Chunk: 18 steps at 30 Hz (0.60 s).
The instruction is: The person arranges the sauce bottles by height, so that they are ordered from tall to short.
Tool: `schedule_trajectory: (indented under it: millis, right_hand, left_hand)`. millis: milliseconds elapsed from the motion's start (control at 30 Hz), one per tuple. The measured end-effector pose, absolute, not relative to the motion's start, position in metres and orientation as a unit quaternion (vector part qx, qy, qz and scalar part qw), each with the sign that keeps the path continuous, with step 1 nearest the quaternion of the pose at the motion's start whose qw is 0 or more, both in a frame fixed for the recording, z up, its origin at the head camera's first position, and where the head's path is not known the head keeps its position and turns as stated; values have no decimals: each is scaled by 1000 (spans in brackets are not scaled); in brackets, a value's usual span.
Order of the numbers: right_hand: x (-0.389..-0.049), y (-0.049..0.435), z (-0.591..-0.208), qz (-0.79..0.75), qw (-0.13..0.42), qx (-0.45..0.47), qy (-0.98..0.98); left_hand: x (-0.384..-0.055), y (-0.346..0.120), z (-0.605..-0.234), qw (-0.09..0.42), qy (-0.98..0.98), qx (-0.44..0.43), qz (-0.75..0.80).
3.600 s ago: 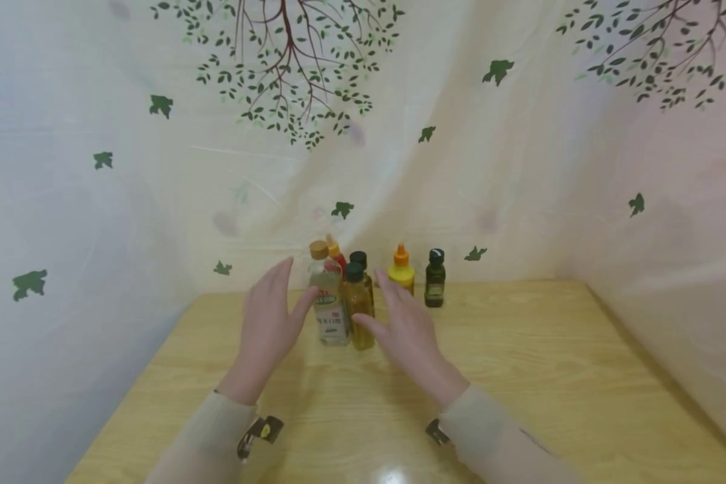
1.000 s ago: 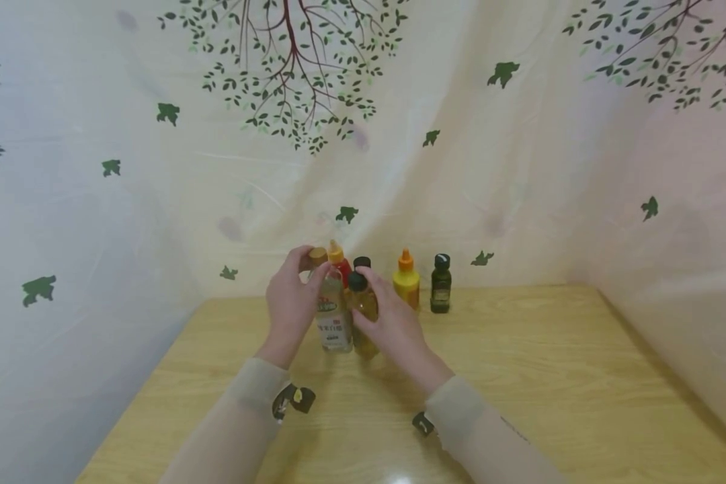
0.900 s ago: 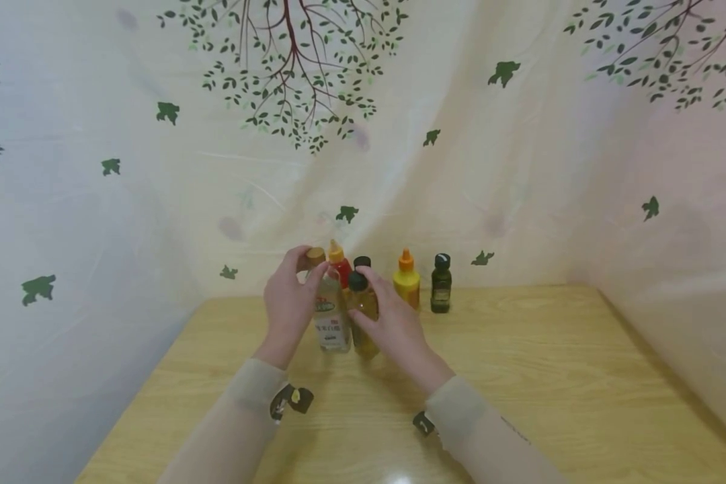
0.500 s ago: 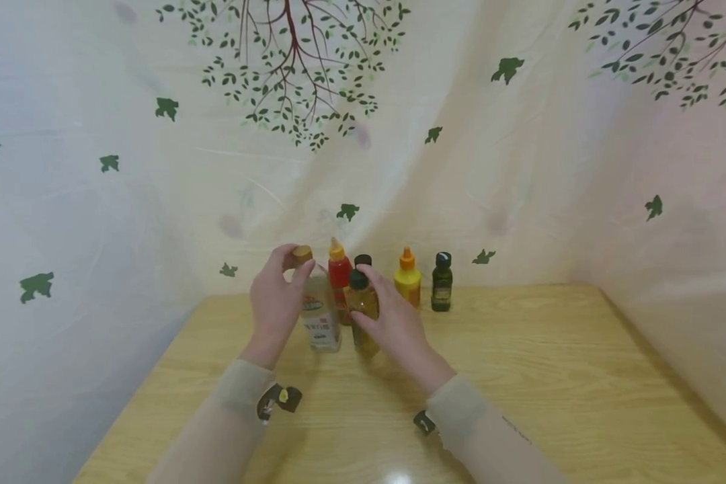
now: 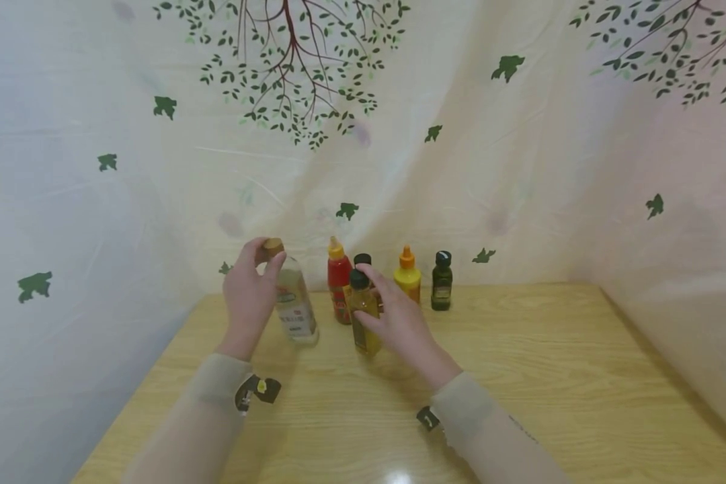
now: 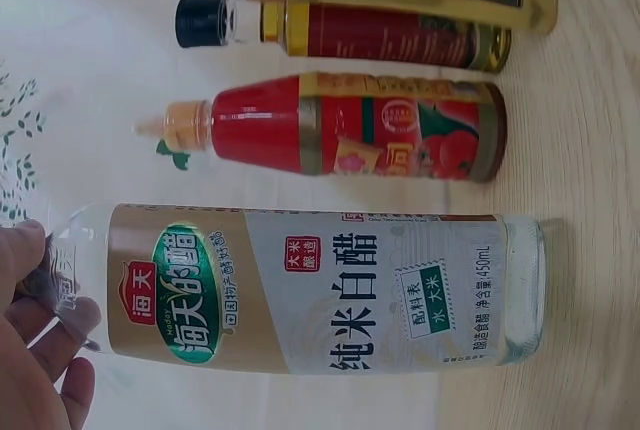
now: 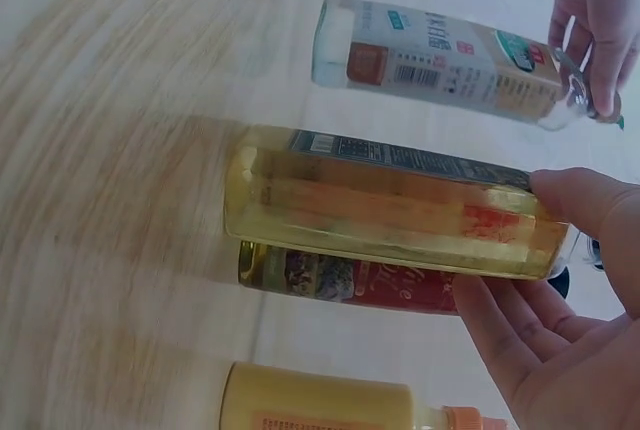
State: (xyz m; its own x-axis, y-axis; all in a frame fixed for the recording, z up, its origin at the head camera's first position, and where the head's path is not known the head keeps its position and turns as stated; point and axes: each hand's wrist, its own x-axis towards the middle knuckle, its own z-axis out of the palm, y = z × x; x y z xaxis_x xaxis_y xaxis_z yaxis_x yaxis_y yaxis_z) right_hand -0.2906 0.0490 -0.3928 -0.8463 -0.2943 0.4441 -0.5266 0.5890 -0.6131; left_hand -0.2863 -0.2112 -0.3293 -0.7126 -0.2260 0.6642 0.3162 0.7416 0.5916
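Your left hand (image 5: 248, 296) pinches the neck of a clear glass vinegar bottle (image 5: 296, 316) with a brown cap, left of the red plastic squeeze bottle (image 5: 339, 272) and apart from it. Your right hand (image 5: 402, 312) grips the upper part of a dark-capped bottle of golden liquid (image 5: 365, 301), right of the red bottle and nearer you. Farther right of the red bottle stand a yellow squeeze bottle (image 5: 407, 277), then a small dark-green bottle (image 5: 441, 286), on the pale wooden worktop (image 5: 550, 376).
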Motion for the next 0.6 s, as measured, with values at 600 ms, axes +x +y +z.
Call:
schedule_trajectory:
  millis: [600]
  right_hand:
    - [-292, 51, -391, 404, 112, 230, -878]
  left_hand:
    - [-300, -252, -326, 355, -865, 25, -354]
